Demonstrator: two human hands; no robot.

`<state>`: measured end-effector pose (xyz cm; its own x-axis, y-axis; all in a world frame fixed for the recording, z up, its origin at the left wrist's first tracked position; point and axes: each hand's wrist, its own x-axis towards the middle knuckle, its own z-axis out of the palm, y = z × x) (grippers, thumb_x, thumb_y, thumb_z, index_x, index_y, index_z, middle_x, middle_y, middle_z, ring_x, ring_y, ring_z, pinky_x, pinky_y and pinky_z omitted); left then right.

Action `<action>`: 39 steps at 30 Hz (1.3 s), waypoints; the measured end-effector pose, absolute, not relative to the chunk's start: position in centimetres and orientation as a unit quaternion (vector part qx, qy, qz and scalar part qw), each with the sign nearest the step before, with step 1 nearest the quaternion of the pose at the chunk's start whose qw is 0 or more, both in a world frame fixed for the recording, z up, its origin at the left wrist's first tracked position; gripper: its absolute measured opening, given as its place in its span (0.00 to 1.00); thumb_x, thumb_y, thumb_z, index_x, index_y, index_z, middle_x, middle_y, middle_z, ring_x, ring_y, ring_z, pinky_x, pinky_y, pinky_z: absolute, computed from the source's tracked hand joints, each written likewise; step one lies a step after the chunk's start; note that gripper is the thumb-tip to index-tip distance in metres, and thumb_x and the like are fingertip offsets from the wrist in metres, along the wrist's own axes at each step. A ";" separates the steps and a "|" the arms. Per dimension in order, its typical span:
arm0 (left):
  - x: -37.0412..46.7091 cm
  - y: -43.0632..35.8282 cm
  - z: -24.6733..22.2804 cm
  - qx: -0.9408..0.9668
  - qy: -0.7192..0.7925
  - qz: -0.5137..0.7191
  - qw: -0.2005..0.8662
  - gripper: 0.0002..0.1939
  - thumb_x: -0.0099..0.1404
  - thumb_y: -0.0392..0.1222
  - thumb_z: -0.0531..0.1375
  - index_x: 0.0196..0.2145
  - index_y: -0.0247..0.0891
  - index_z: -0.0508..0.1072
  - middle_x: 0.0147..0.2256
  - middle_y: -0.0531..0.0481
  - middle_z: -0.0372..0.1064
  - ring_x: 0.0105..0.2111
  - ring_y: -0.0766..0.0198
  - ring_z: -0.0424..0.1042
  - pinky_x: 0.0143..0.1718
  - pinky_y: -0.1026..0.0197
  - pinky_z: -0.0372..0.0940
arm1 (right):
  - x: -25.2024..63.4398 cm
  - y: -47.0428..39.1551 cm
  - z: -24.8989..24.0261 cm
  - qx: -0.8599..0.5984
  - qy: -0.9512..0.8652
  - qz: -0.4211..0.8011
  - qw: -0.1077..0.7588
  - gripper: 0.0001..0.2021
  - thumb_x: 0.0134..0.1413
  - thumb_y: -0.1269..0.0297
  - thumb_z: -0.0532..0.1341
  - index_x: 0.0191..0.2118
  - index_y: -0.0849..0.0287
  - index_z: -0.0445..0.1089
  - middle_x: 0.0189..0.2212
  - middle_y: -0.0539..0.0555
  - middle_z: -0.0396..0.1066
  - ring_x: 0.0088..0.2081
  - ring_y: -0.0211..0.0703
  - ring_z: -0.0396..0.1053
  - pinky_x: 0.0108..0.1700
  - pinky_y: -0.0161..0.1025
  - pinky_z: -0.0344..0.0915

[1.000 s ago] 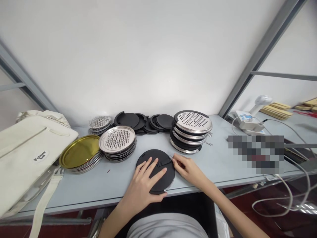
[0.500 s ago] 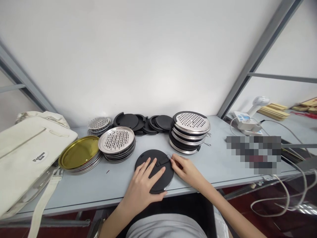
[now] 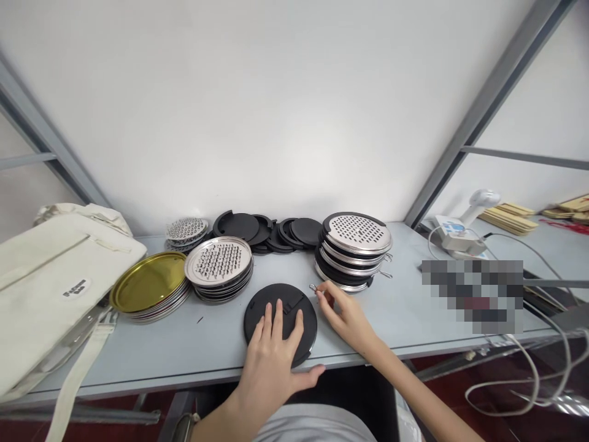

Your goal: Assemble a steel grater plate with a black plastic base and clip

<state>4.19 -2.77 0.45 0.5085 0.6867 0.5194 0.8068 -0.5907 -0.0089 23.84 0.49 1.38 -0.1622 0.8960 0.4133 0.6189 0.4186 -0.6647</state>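
Black round disc point(image 3: 263, 301), grooved top; left hand point(image 3: 272, 358) spread on it, right hand point(image 3: 344, 314) pinching wire loop point(image 3: 313, 287).

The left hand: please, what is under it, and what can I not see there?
Under the left hand is a round black disc. Its far part and right side show; the area beneath the palm and fingers is covered.
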 end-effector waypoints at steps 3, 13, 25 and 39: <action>4.3 -0.9 3.3 -0.855 -0.477 -0.195 0.048 0.28 0.63 0.61 0.52 0.53 0.40 0.67 0.41 0.40 0.72 0.39 0.49 0.72 0.38 0.52 0.65 | 23.6 1.1 1.8 -0.507 -0.755 0.175 0.376 0.09 0.65 0.64 0.46 0.32 0.55 0.56 0.24 0.47 0.59 0.26 0.39 0.59 0.31 0.35 0.57; 5.0 6.8 4.3 -0.935 -0.338 -0.097 -0.043 0.10 0.65 0.47 0.53 0.32 0.38 0.66 0.30 0.50 0.68 0.29 0.60 0.69 0.29 0.61 0.57 | 23.1 3.7 0.6 -0.502 -0.781 0.188 0.320 0.11 0.65 0.64 0.46 0.30 0.55 0.56 0.21 0.46 0.59 0.24 0.38 0.60 0.29 0.34 0.55; 5.1 6.4 3.9 -0.911 -0.389 -0.126 -0.048 0.08 0.62 0.46 0.54 0.34 0.39 0.63 0.28 0.51 0.69 0.28 0.60 0.69 0.27 0.61 0.55 | 23.0 3.8 0.8 -0.487 -0.802 0.176 0.298 0.11 0.64 0.66 0.47 0.29 0.56 0.60 0.20 0.46 0.61 0.22 0.38 0.61 0.28 0.33 0.53; 4.9 6.5 4.1 -0.932 -0.334 -0.127 -0.058 0.07 0.66 0.44 0.52 0.40 0.40 0.64 0.32 0.51 0.70 0.31 0.59 0.71 0.29 0.62 0.56 | 23.0 2.9 0.2 -0.501 -0.789 0.172 0.311 0.10 0.64 0.65 0.47 0.30 0.56 0.57 0.21 0.47 0.62 0.23 0.39 0.61 0.28 0.34 0.53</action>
